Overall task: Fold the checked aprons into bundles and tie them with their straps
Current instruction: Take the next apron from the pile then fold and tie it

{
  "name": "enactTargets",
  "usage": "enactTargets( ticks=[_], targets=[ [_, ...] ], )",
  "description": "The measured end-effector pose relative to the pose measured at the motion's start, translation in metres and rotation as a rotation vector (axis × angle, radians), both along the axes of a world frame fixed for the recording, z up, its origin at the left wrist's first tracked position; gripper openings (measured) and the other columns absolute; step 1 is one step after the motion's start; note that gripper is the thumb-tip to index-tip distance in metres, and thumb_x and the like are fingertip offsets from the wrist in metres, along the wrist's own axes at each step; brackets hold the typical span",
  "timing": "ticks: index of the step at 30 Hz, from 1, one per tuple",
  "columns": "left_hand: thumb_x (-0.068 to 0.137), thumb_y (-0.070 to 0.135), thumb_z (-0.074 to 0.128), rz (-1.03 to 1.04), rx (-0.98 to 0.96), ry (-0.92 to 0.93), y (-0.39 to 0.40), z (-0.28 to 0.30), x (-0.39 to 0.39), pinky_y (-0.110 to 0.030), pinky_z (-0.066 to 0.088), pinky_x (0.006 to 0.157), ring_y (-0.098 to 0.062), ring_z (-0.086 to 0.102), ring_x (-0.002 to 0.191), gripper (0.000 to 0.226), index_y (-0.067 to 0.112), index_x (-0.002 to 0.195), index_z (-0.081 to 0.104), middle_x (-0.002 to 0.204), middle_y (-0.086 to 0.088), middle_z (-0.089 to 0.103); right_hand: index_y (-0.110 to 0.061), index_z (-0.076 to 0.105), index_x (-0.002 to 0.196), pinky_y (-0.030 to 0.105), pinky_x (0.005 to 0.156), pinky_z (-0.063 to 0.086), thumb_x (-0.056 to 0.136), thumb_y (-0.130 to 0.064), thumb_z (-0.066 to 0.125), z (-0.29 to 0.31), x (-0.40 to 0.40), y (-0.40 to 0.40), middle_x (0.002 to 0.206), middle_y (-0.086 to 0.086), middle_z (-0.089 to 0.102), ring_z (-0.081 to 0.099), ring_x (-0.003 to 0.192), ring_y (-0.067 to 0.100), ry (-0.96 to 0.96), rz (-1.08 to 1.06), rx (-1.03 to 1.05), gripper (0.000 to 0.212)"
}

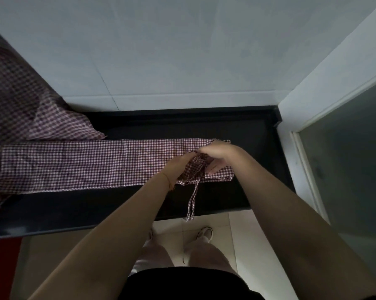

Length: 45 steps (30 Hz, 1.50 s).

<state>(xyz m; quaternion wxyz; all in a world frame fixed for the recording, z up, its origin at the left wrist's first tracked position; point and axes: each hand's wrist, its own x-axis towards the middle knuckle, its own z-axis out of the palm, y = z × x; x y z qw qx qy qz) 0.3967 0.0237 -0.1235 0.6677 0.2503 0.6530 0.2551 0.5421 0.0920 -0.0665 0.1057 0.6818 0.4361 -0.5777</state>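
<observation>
Both hands, left hand (175,167) and right hand (215,156), grip the apron (85,163).

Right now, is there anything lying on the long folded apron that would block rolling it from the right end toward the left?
Nothing visible lies on the folded apron. Both hands, left and right, already grip its right end. Only the apron pile at the far left touches that end.

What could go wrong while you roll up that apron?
The strap dangles over the counter edge and might snag or drag the apron crooked. Both hands work the right end only, so the long left part could unfold. The pile overlaps it and could get pulled along.
</observation>
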Motion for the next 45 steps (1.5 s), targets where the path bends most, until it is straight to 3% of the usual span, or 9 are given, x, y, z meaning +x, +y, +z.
enactTargets(
  ticks=[4, 10, 16, 20, 24, 29, 33, 35, 45],
  targets=[
    [0.055, 0.063, 0.084, -0.173, 0.052, 0.066, -0.002, -0.005, 0.007, -0.041, 0.053, 0.097, -0.021, 0.067, 0.104, 0.086, 0.017, 0.125, 0.062, 0.116, -0.004, 0.070, -0.001, 0.051, 0.126, 0.045, 0.080, 0.061, 0.102, -0.016, 0.039, -0.004, 0.004, -0.012, 0.110, 0.018, 0.066, 0.074, 0.085, 0.029, 0.021, -0.075, 0.056, 0.031],
    [0.085, 0.027, 0.070, -0.021, 0.030, 0.405, 0.018, -0.003, -0.015, -0.033, 0.052, 0.091, -0.022, 0.063, 0.100, 0.036, 0.012, 0.118, 0.064, 0.116, -0.007, 0.068, -0.008, 0.062, 0.106, 0.033, 0.077, 0.053, 0.101, -0.019, 0.044, -0.023, 0.041, -0.025, 0.097, 0.007, 0.064, 0.066, 0.093, 0.024, -0.226, 0.115, 0.431, 0.022],
    [0.086, 0.018, 0.058, -0.125, 0.214, 1.112, 0.008, 0.007, -0.022, -0.048, 0.034, 0.108, -0.031, 0.040, 0.128, 0.052, 0.014, 0.136, 0.044, 0.139, -0.013, 0.043, -0.010, 0.047, 0.113, 0.026, 0.061, 0.043, 0.097, -0.017, 0.050, -0.060, 0.073, -0.040, 0.108, 0.010, 0.056, 0.057, 0.083, 0.017, -0.198, -0.258, 0.482, 0.017],
    [0.092, 0.036, 0.054, -0.566, 0.722, 1.084, -0.005, -0.007, 0.001, -0.049, 0.014, 0.121, -0.027, 0.023, 0.146, 0.055, 0.021, 0.144, 0.042, 0.155, -0.007, 0.034, -0.014, 0.048, 0.119, 0.026, 0.064, 0.043, 0.100, -0.027, 0.047, -0.065, 0.084, -0.046, 0.107, 0.006, 0.056, 0.054, 0.083, 0.013, -0.068, -0.360, 0.391, 0.023],
    [0.100, 0.057, 0.029, -0.776, 0.570, 1.111, -0.007, -0.022, 0.021, -0.049, -0.002, 0.122, -0.024, 0.003, 0.152, 0.060, 0.028, 0.153, 0.029, 0.164, -0.004, 0.017, -0.017, 0.043, 0.117, 0.031, 0.072, 0.050, 0.091, -0.050, 0.061, -0.076, 0.093, -0.052, 0.104, -0.001, 0.055, 0.058, 0.089, 0.013, -0.040, -0.137, 0.418, 0.046],
    [0.104, 0.044, 0.024, -0.687, 0.531, 1.133, -0.013, -0.038, 0.006, -0.049, 0.005, 0.123, -0.025, 0.010, 0.151, 0.053, 0.023, 0.152, 0.030, 0.162, -0.007, 0.022, -0.015, 0.043, 0.122, 0.036, 0.081, 0.053, 0.091, -0.050, 0.060, -0.093, 0.092, -0.058, 0.112, 0.005, 0.051, 0.056, 0.096, 0.019, -0.389, 0.223, 0.754, 0.050],
    [0.101, 0.035, 0.034, -0.350, 0.767, 1.128, -0.004, -0.016, 0.020, -0.050, 0.022, 0.119, -0.029, 0.038, 0.138, 0.044, 0.013, 0.132, 0.056, 0.143, -0.014, 0.049, -0.011, 0.047, 0.128, 0.032, 0.080, 0.052, 0.095, -0.028, 0.055, -0.093, 0.082, -0.061, 0.119, 0.009, 0.053, 0.057, 0.101, 0.020, -0.442, 0.272, 1.097, 0.038],
    [0.098, 0.043, 0.036, -0.441, 0.905, 1.105, -0.002, -0.005, 0.042, -0.049, 0.026, 0.118, -0.029, 0.043, 0.134, 0.047, 0.014, 0.127, 0.058, 0.138, -0.013, 0.053, -0.009, 0.049, 0.129, 0.034, 0.086, 0.052, 0.095, -0.024, 0.053, -0.093, 0.073, -0.059, 0.126, 0.012, 0.054, 0.056, 0.109, 0.024, -0.423, 0.304, 1.218, 0.037],
    [0.102, 0.050, 0.015, -1.023, 0.659, 1.242, -0.001, -0.048, 0.035, -0.052, -0.007, 0.121, -0.026, -0.010, 0.152, 0.063, 0.027, 0.158, -0.001, 0.166, -0.005, -0.005, 0.000, 0.052, 0.133, 0.045, 0.111, 0.041, 0.094, -0.022, 0.064, -0.122, 0.062, -0.053, 0.140, 0.019, 0.052, 0.047, 0.134, 0.030, -0.288, 0.581, 1.269, 0.047]
  ],
)
